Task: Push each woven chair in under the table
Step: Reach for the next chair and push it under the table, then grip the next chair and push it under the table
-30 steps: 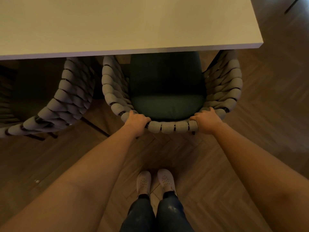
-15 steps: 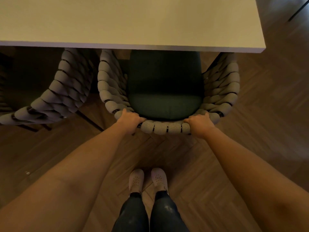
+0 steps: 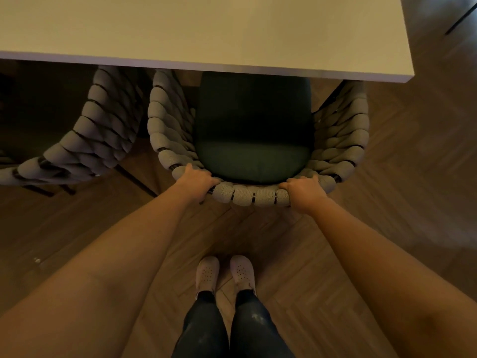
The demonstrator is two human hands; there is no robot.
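Woven chair [image 3: 254,195] partly under the pale desk [image 3: 206,29], left hand [image 3: 197,183] and right hand [image 3: 305,193] both curled over its near back rim, second woven chair [image 3: 90,140] just left, herringbone floor [image 3: 413,177].

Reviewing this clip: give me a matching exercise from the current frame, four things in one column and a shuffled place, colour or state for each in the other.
Column one
1. left hand
2. seat cushion
3. neighbouring woven chair
4. table

Column two
A. dark green
B. pale top, overhanging the far part of the seat
C. grips the back rim of the held chair
D. stands left of the held chair

Pairs: 1-C, 2-A, 3-D, 4-B
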